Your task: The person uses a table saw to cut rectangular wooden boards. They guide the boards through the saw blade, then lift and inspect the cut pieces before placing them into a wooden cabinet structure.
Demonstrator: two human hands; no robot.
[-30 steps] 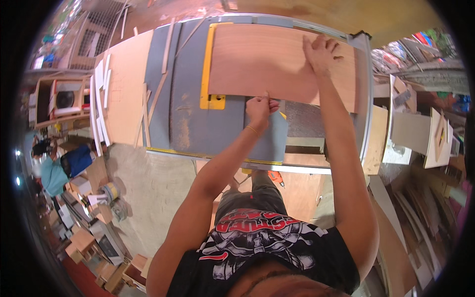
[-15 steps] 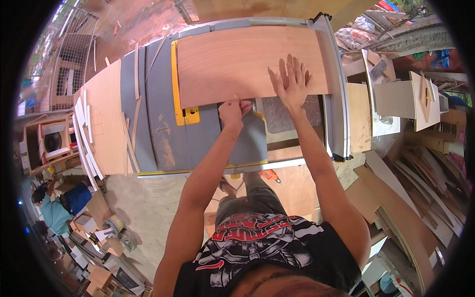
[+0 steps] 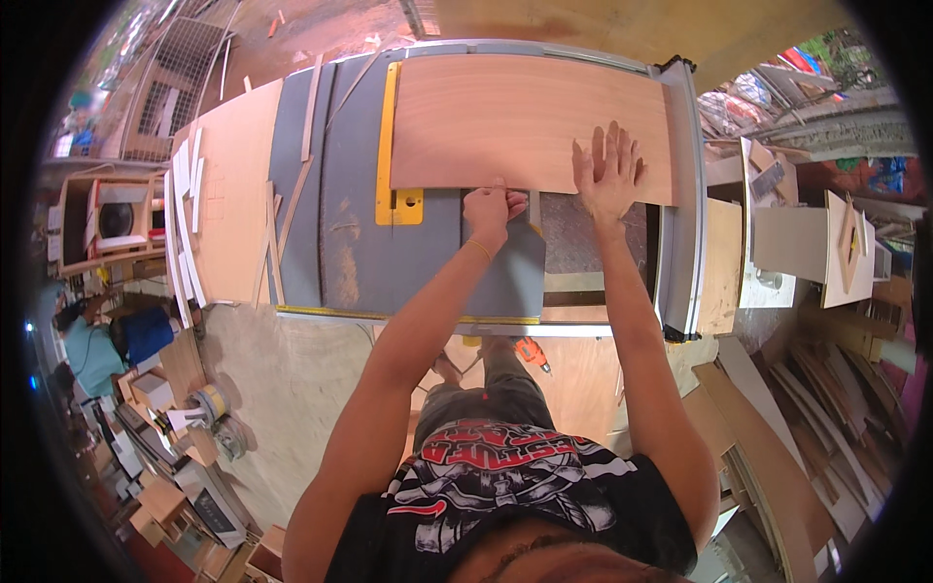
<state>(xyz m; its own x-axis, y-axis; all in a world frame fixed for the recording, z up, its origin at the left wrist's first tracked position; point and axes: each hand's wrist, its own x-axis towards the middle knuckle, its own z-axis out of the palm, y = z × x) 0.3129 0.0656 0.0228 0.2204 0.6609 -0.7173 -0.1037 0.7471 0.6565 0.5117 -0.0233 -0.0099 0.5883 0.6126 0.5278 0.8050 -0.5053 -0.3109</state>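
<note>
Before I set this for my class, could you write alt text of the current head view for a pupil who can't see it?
A person's left hand pinches the near edge of a wooden board lying on a grey table, while the right hand is spread over the board. A yellow L-shaped piece runs along the board's left edge.

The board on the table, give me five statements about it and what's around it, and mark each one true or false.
1. The left hand touches the near edge of the board. True.
2. The right hand is clenched in a fist. False: the right hand is open and spread.
3. The yellow bar runs along the board's left edge. True.
4. The drill lies on the board. False: the drill shows beyond the near edge of the table.
5. White strips lie left of the yellow bar. True.
</note>
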